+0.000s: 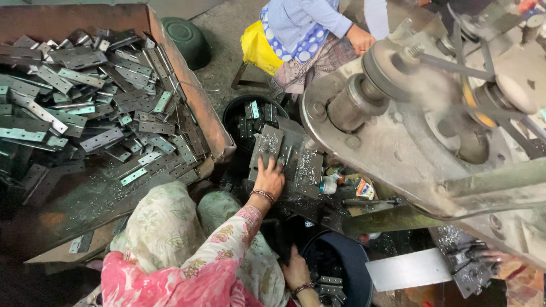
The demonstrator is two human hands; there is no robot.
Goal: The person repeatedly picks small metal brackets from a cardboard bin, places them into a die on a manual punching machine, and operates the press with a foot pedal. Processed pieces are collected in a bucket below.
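I see my left hand (269, 179) lying flat on the die block (284, 156) of the press (398, 131), fingers pressed together and stretched forward over a small metal piece; whether a hinge sits under them I cannot tell, because the fingers cover it. My right hand (296, 273) rests low on the rim of the blue tub (352, 267), fingers curled over the edge, near the hinges (330, 284) inside; it seems to hold nothing. To do this placing well, I think the piece should be pushed flat against the block, and the fingertips kept at its near edge, away from the tool. The crate (193, 91) of hinge plates stands at the left, well apart. Another person (307, 28) sits beyond the black bucket (256, 116).
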